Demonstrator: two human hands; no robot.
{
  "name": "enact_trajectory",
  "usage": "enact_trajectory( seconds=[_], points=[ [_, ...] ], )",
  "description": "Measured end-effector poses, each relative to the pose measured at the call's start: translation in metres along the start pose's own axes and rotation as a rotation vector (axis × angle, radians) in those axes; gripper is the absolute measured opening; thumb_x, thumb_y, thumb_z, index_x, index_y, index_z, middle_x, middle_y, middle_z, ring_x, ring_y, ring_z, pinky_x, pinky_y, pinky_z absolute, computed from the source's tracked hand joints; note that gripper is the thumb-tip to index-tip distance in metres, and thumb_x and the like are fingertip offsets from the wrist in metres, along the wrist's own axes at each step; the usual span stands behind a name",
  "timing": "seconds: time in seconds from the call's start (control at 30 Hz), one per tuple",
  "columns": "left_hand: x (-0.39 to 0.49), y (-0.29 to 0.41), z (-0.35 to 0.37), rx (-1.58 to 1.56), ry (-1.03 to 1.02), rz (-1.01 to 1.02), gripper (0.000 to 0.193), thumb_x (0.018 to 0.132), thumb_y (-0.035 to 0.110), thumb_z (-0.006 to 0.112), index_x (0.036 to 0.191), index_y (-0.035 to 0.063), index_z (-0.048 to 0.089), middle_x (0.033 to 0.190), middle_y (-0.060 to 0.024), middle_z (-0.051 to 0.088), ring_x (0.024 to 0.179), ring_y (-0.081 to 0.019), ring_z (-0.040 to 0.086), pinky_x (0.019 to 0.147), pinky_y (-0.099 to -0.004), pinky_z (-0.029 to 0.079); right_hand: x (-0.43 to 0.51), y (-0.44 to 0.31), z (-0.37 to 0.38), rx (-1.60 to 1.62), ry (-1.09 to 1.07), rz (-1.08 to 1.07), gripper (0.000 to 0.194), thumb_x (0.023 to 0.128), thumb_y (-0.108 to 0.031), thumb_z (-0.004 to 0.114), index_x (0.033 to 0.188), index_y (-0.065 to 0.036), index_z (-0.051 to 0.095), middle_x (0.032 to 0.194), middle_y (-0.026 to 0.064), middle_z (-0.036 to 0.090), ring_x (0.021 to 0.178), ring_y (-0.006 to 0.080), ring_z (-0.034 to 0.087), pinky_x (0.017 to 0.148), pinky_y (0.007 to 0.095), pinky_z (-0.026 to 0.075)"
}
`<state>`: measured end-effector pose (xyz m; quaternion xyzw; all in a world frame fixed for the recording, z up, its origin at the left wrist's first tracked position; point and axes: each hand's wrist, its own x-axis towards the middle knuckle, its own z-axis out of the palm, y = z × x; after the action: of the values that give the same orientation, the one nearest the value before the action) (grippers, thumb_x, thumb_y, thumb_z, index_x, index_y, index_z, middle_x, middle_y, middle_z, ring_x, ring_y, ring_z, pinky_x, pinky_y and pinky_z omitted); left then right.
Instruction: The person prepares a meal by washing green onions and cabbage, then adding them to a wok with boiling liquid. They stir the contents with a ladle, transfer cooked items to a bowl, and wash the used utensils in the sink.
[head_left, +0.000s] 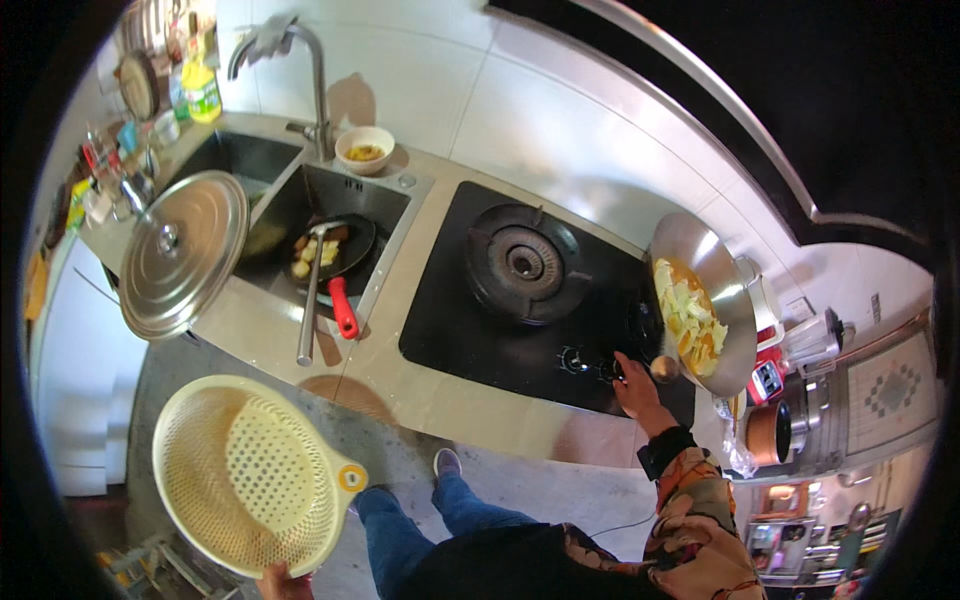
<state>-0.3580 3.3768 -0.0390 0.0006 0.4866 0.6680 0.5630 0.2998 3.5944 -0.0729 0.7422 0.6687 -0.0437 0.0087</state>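
Note:
My left hand (283, 582) grips the rim of a pale yellow plastic colander (270, 457) at the lower left. The colander is tipped towards me and has nothing in it. My right hand (637, 390) is at the front of a black glass gas hob (442, 330), its fingers on the right control knob (611, 371). Beside that hand, on the hob's right side, stands a steel wok (739, 330) with a round wooden handle end (664, 369). Chopped cabbage (686, 315) lies in it in orange-yellow liquid. The left burner (525, 261) is bare, with no flame visible.
A large steel lid (184, 255) rests over the double sink (390, 217). In the sink are a black pan with a red handle (343, 307), a long metal utensil (310, 300) and food scraps. A white bowl (364, 150) stands behind. A range hood (832, 112) hangs above the wok.

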Motion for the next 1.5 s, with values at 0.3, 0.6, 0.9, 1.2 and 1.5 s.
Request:
enact_trajectory(
  seconds=[0.3, 0.6, 0.9, 1.2, 1.5],
  points=[
    [0.034, 0.02, -0.081, 0.054, 0.256, -0.056, 0.042, 0.088, 0.009, 0.053, 0.127, -0.0075, 0.05, 0.119, -0.0211, 0.06, 0.103, -0.03, 0.062, 0.091, -0.0392, 0.052, 0.012, -0.044, -0.004, -0.005, 0.089, 0.345, 0.059, 0.086, -0.025, 0.063, 0.137, -0.006, 0.04, 0.119, 0.0255, 0.054, 0.112, 0.0414, 0.053, 0.095, 0.0441, 0.044],
    [0.059, 0.012, -0.096, 0.158, 0.302, -0.094, 0.044, 0.089, 0.011, 0.053, 0.131, -0.0022, 0.048, 0.121, -0.0221, 0.059, 0.106, -0.0324, 0.06, 0.089, -0.0418, 0.053, 0.009, -0.031, -0.006, -0.027, -0.013, 0.211, 0.058, 0.086, -0.015, 0.061, 0.139, -0.013, 0.039, 0.12, 0.0261, 0.053, 0.111, 0.0423, 0.052, 0.096, 0.0443, 0.043],
    [0.067, 0.011, -0.085, 0.139, 0.251, -0.122, 0.044, 0.089, 0.01, 0.053, 0.13, -0.0044, 0.048, 0.123, -0.0235, 0.058, 0.11, -0.0338, 0.059, 0.092, -0.0438, 0.051, 0.014, -0.041, -0.018, -0.054, -0.089, 0.363, 0.052, 0.089, -0.025, 0.061, 0.135, -0.011, 0.042, 0.12, 0.0255, 0.055, 0.112, 0.0409, 0.054, 0.095, 0.0441, 0.044],
    [0.06, 0.005, -0.1, 0.034, 0.246, -0.194, 0.043, 0.089, 0.014, 0.053, 0.127, -0.0048, 0.051, 0.12, -0.022, 0.06, 0.11, -0.032, 0.059, 0.097, -0.0431, 0.048, 0.019, -0.049, -0.022, -0.182, -0.075, 0.499, 0.06, 0.089, -0.054, 0.051, 0.129, -0.01, 0.048, 0.116, 0.0243, 0.061, 0.109, 0.0413, 0.058, 0.093, 0.0465, 0.046],
    [0.053, 0.026, -0.052, 0.195, 0.292, -0.079, 0.039, 0.081, 0.021, 0.059, 0.11, -0.0045, 0.055, 0.097, -0.0168, 0.065, 0.083, -0.0314, 0.067, 0.063, -0.0394, 0.06, 0.008, -0.064, -0.025, -0.099, 0.12, 0.558, 0.061, 0.093, -0.052, 0.046, 0.128, -0.002, 0.047, 0.113, 0.0271, 0.061, 0.106, 0.044, 0.058, 0.089, 0.0491, 0.046]
  ],
)
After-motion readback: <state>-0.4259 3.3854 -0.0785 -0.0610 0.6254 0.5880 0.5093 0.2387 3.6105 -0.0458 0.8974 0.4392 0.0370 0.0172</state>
